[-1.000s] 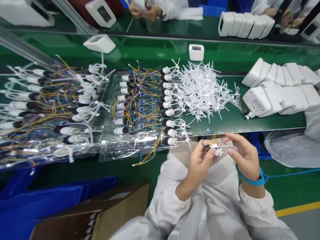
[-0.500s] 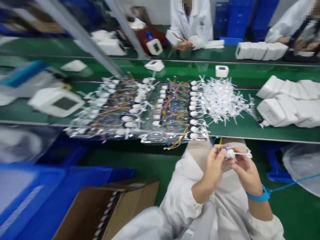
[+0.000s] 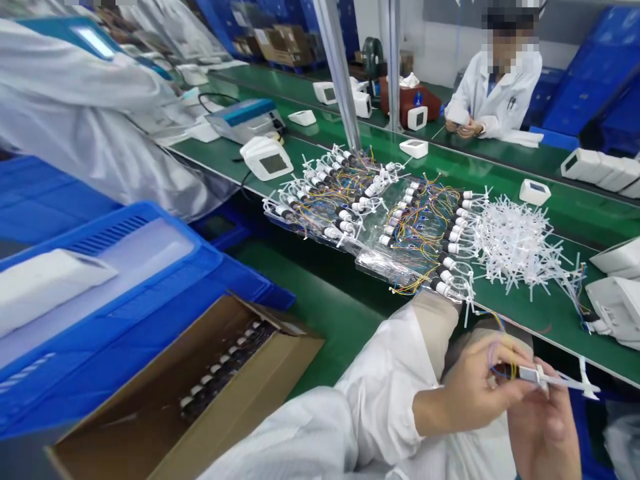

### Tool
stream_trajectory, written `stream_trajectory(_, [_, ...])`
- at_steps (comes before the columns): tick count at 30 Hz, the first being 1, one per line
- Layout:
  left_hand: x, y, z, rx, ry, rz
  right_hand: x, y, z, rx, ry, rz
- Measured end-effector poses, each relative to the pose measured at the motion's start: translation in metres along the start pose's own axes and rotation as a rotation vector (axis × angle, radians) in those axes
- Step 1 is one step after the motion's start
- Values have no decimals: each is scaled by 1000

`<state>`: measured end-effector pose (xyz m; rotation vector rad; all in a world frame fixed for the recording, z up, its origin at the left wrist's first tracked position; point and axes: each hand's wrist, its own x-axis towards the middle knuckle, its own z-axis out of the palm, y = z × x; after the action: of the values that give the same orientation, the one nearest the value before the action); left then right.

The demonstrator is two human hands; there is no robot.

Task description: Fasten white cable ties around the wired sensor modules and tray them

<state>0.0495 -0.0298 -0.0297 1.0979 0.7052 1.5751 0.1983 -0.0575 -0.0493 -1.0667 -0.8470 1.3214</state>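
Observation:
My left hand is closed around a small black-and-white cylindrical part with coloured wires curling from it. My right hand sits just below and right of it, fingers closed on the same part where a white plastic T-tube sticks out to the right. Both hands hover over my lap, in front of the green bench edge. On the bench lie rows of the same wired parts on clear plastic, with a heap of loose white T-tubes beside them.
An open cardboard box holding more cylindrical parts stands at lower left, next to blue crates. White device housings sit at the right of the bench. A person in a white coat works across the belt; another white sleeve fills the upper left.
The view has swung left and up, so the box and crates fill more of the picture. My hands, still on the part, now sit at the lower right, with the white tube pushed out to the right.

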Motion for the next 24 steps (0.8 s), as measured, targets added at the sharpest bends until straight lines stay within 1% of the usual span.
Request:
stream_trajectory(2, [0,1,-1,13,-39,51,1,-7,5,-51,32,-18])
stream_trajectory(5, [2,1,-6,49,-36,109,6,-11,17,-76,74,-29])
stream_trajectory(8, [5,5,-16,106,-27,178,13,-13,34,-46,25,1])
stream_trajectory(11, [9,9,-32,214,-3,240,20,-15,54,-29,-39,70])
stream_trajectory(14, [12,11,-50,372,36,317,27,-17,74,-22,-68,175])
stream_trajectory(17, [11,14,-64,439,89,392,33,-16,97,-15,-91,259])
stream_trajectory(21, [8,23,-79,421,160,383,38,-12,131,-9,-144,289])
stream_trajectory(24, [7,30,-91,385,248,358,40,-9,157,12,-183,321])
